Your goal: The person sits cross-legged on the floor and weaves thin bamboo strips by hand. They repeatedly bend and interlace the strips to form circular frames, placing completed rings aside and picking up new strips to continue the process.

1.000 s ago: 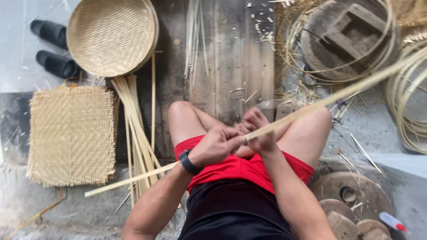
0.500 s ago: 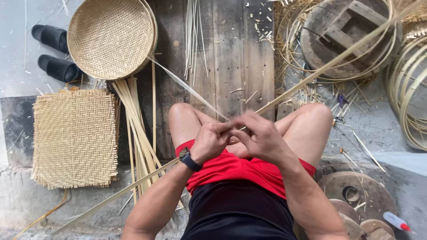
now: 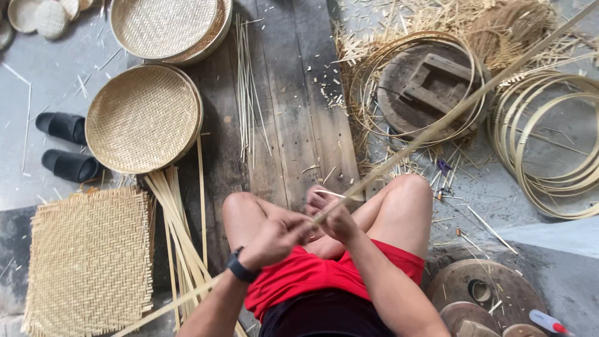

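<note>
Bamboo strip (image 3: 462, 106), long and pale — largest item, running diagonally from the upper right corner down across the lap and out past the lower left; held low over the knees, seemingly so the length can slide through both grips.
Woven square mat (image 3: 90, 262), flat on the floor at lower left, well apart from the hands.
Coiled bamboo hoops (image 3: 549, 143), stacked loosely at right; a second set of hoops (image 3: 374, 81) ringed around a round wooden block (image 3: 424, 87).
Round woven tray (image 3: 143, 118), shallow, nothing in it; another tray (image 3: 165, 25) above it, nested on a further one, likewise holding nothing.
Loose bamboo splints (image 3: 181, 231), fanned beside the left knee — within reach.
Black slippers (image 3: 65, 146), paired at the left edge, out of the working area.
Left hand (image 3: 277, 234), wristwatch at the wrist, clenched on the strip.
Right hand (image 3: 334, 215), closed round the same strip just beside the left, fingers pinching it.
Small tool with red tip (image 3: 549, 322), lower right corner, untouched.
</note>
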Available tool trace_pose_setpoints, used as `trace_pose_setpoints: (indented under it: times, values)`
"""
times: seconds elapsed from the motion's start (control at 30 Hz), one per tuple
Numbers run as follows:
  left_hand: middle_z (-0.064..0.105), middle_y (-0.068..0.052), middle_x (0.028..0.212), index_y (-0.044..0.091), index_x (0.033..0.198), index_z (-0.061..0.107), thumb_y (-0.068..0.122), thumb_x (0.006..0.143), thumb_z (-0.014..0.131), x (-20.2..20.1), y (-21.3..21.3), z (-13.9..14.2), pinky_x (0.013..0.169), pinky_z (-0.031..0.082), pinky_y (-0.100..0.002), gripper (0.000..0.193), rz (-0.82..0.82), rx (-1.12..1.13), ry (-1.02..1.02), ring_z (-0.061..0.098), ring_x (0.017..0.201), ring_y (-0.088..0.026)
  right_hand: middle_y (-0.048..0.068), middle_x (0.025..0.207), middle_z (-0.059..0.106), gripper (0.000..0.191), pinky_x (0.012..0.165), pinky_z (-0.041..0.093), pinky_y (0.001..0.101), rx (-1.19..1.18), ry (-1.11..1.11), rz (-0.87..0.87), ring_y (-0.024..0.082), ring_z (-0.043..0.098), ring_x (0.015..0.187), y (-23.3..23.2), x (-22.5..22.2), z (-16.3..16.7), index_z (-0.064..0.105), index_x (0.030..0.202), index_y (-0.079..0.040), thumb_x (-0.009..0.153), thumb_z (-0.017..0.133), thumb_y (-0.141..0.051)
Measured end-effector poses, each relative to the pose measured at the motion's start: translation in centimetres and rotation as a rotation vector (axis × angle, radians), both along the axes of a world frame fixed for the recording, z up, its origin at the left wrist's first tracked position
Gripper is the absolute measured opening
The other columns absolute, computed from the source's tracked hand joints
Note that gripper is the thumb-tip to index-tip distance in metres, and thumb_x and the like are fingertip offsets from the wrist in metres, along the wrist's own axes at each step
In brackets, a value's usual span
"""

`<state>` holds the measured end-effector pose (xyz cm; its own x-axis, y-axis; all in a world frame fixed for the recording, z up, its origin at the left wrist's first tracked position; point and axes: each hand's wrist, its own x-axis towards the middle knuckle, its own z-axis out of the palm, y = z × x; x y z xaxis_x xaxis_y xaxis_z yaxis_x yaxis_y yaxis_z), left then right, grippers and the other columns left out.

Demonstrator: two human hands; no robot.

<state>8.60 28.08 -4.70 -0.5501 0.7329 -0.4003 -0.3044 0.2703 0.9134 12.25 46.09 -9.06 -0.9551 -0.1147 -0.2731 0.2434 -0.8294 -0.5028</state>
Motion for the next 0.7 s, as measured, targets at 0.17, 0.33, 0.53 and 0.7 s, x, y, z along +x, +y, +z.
trace_pose_setpoints:
  times: [0.17, 0.33, 0.53, 0.7]
  values:
    - [0.063, 0.001, 0.071, -0.002, 0.107, 0.077, 0.014, 0.102, 0.063, 2.5, 2.5, 0.3, 0.057, 0.044, -0.023, 0.022, -0.083, -0.075, -0.027, 0.051, 0.064, -0.006, 0.0, 0.076, 0.053, 0.021, 0.059, 0.038, 0.0241, -0.016, 0.313, 0.191, 0.008, 0.045, 0.065, 0.1, -3.1, -0.2, 0.061, 0.102, -0.004, 0.107, 0.067, -0.023]
    - [0.078, -0.003, 0.082, 0.0, 0.113, 0.076, 0.011, 0.095, 0.066, -0.8, 0.4, -0.6, 0.064, 0.053, -0.024, 0.023, 0.186, -0.122, 0.219, 0.063, 0.072, -0.004, 0.004, 0.075, 0.07, 0.012, 0.062, 0.055, 0.0311, 1.213, 0.247, 0.316, 0.015, 0.07, 0.067, 1.8, -0.6, 4.6, 0.074, 0.097, -0.005, 0.094, 0.064, -0.012]
    - [0.075, -0.008, 0.073, 0.002, 0.094, 0.079, 0.005, 0.09, 0.067, -0.1, 1.6, -1.8, 0.061, 0.056, -0.028, 0.013, 0.152, -0.265, 0.654, 0.071, 0.064, -0.009, 0.013, 0.088, 0.073, 0.006, 0.062, 0.053, 0.0384, 1.704, 0.49, 0.015, 0.028, 0.069, 0.075, 2.5, -0.5, 8.0, 0.073, 0.086, -0.006, 0.086, 0.075, -0.012]
    - [0.073, -0.004, 0.068, 0.001, 0.096, 0.077, 0.0, 0.09, 0.058, -1.6, 2.4, -2.0, 0.057, 0.055, -0.026, 0.02, 0.2, -0.17, 0.325, 0.067, 0.064, -0.008, 0.008, 0.078, 0.07, 0.012, 0.061, 0.056, 0.0318, 1.235, 0.349, 0.005, 0.015, 0.068, 0.068, 1.7, 2.0, 8.7, 0.067, 0.095, -0.002, 0.096, 0.066, -0.013]
